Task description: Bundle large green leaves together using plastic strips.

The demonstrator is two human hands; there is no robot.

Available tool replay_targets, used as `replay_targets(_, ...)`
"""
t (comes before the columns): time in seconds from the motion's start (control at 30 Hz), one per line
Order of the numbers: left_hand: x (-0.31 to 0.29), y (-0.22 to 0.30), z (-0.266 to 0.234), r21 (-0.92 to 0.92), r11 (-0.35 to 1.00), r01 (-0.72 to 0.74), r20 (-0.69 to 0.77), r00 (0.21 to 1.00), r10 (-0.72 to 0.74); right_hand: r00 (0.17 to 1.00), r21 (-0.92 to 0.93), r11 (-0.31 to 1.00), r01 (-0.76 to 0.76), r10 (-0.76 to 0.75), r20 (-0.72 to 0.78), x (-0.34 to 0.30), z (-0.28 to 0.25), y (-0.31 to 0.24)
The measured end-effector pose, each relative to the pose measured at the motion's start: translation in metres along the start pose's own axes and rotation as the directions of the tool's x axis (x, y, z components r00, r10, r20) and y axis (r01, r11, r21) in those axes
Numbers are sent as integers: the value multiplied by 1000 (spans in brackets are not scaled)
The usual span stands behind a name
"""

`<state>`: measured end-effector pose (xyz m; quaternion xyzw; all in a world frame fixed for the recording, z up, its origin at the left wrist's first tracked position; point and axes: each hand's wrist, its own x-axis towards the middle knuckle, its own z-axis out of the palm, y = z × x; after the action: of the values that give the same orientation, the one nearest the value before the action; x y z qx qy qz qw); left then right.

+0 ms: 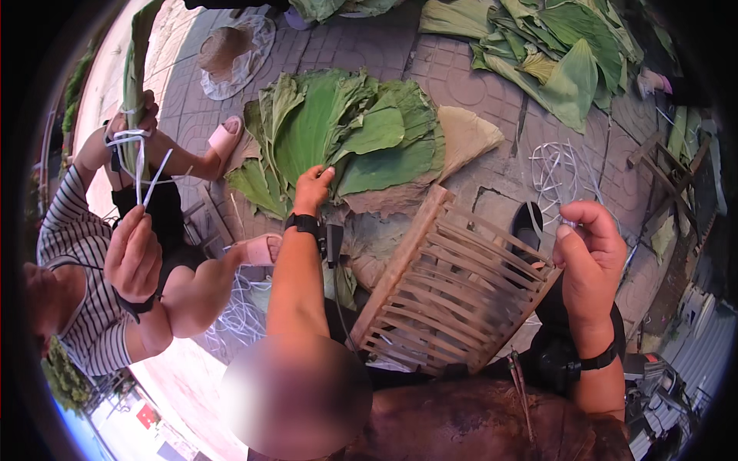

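My left hand (311,190) reaches forward to a fanned pile of large green leaves (315,134). Its fingers close on the near edge of the leaves, with the thumb on top. Some leaves are wilted, and dry brown ones (467,138) stick out at the right side. My right hand (590,257) is raised at the right, thumb and forefinger pinched on a thin white plastic strip (567,223); little of it shows. Between my arms a brown slatted wooden seat or rack (453,284) stands tilted.
At the left, another person in a striped shirt (96,303) grips a leaf bundle (138,65) tied with white strip. Loose white strips lie tangled (565,175) on the paving and beside that person. More leaves (550,54) lie far right; a straw hat (231,55) lies far left.
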<state>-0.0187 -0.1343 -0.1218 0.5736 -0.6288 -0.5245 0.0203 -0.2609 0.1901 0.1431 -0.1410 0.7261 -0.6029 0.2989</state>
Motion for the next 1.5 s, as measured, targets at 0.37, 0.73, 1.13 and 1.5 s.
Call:
replay_targets(0.37, 9, -20, -11, 201, 977, 73, -168, 985, -39, 996, 43, 999, -18, 15, 89, -5, 9, -3)
replay_targets(0.73, -29, 46, 46, 647, 758, 79, -290, 945, 149, 996, -79, 996, -29, 36, 80, 0, 10, -1)
replay_targets(1.13, -24, 26, -43, 375, 876, -305, -433, 777, 456, 990, 17, 1000, -9, 7, 141, -7, 5, -10)
replay_targets(1.5, -278, 110, 37, 294, 627, -721, -128, 621, 773, 970, 134, 964, 230, -238, 42, -7, -31, -5)
